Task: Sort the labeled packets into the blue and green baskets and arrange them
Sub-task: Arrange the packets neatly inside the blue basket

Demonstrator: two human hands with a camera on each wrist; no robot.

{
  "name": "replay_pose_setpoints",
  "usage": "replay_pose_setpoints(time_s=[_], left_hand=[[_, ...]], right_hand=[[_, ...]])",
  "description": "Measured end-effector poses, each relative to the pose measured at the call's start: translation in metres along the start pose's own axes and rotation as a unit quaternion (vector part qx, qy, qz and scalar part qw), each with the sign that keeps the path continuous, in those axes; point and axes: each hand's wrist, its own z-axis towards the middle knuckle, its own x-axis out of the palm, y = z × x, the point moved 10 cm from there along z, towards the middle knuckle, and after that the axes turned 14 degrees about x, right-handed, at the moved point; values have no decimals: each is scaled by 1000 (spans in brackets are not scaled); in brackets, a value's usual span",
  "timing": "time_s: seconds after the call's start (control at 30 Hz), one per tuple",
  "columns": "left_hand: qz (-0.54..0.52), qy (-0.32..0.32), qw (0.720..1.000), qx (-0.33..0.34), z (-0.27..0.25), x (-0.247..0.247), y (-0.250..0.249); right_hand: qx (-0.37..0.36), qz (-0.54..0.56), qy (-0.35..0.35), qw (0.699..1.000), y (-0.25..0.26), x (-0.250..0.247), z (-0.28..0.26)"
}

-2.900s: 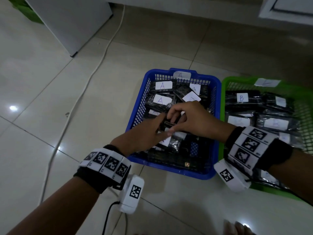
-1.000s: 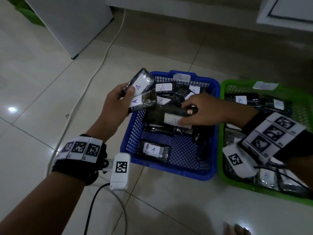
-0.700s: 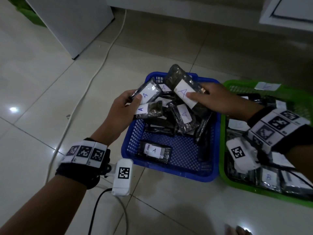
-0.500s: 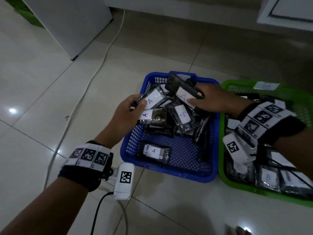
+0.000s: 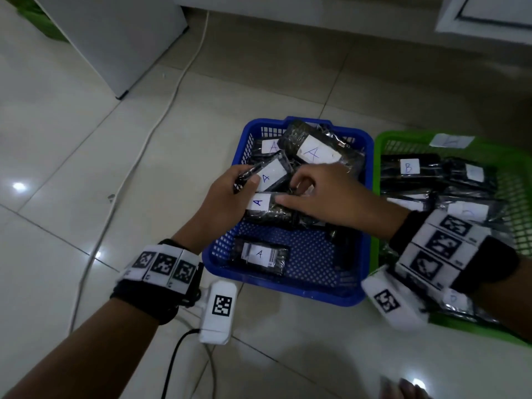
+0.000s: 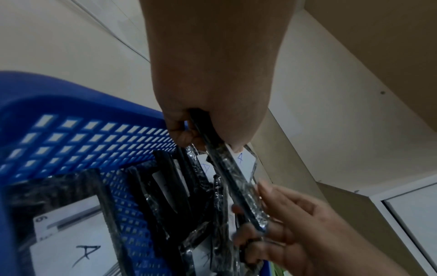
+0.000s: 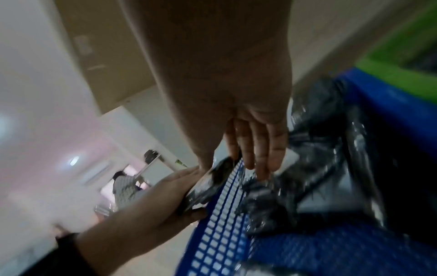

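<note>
Black plastic packets (image 5: 270,177) with white "A" labels are pinched in the left hand (image 5: 227,197), thumb on top and fingers curled beneath, over the left rim of the blue basket (image 5: 288,286). In the left wrist view the held packets show edge-on, running out from between thumb and fingers. The right hand (image 5: 331,197) reaches in beside them with its fingers bent over the loose pile; its index finger lies along a lower packet (image 5: 267,208) labelled "A". Whether those fingers actually clasp a packet I cannot tell, since the pile hides their tips and the right wrist view is blurred.

More A packets lean against the basket's far wall, the topmost (image 5: 316,151) tilted up, and one (image 5: 260,254) lies flat on the blue floor near the front. Just beside it on the right stands the green basket (image 5: 403,139), holding packets marked "B" (image 5: 408,168); its near part is covered by the right wrist band, and several labels there are too dim to read. A white cable (image 5: 161,122) runs over the tiled floor.
</note>
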Motion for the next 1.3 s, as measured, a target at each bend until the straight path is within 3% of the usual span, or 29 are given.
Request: replay_pose_setpoints(time_s=[0.07,0.13,0.2,0.27,0.37,0.43,0.53,0.63,0.8,0.9,1.03,1.13,1.17,1.27,1.3], left_hand=[[3,5,1000,0,0,4,-1],[27,23,999,15,0,9,-4],[52,50,997,38,-2,13,-7],[92,54,992,61,-1,10,-9],[117,46,991,53,2,0,-9],[120,73,989,37,4,-1,-9],[138,154,978,21,3,2,-12],[224,251,941,37,1,8,-11],[370,410,833,2,-20,39,12],[417,445,792,18,-28,55,21],[457,453,764,39,-35,52,22],[437,464,770,20,-31,52,18],[412,457,788,28,-27,55,13],[254,393,880,80,-17,63,-16],[209,387,893,98,-16,69,-25]], right_hand=[[49,110,74,990,-5,27,-3],[70,168,105,978,-9,37,-4],[62,92,131,985,-14,40,-5],[42,-72,162,983,-20,43,-11],[31,-256,205,944,-38,54,-24],[37,-324,238,915,-49,66,-32],[45,-346,247,904,-55,70,-35],[56,-343,262,900,-57,71,-36],[59,-326,268,905,-58,73,-33],[56,-326,248,910,-57,71,-31],[37,-378,217,899,-53,64,-32],[13,-373,214,903,-47,55,-28],[8,-373,211,903,-47,50,-24],[-11,-422,205,883,-49,44,-17],[-14,-444,202,873,-50,44,-17]])
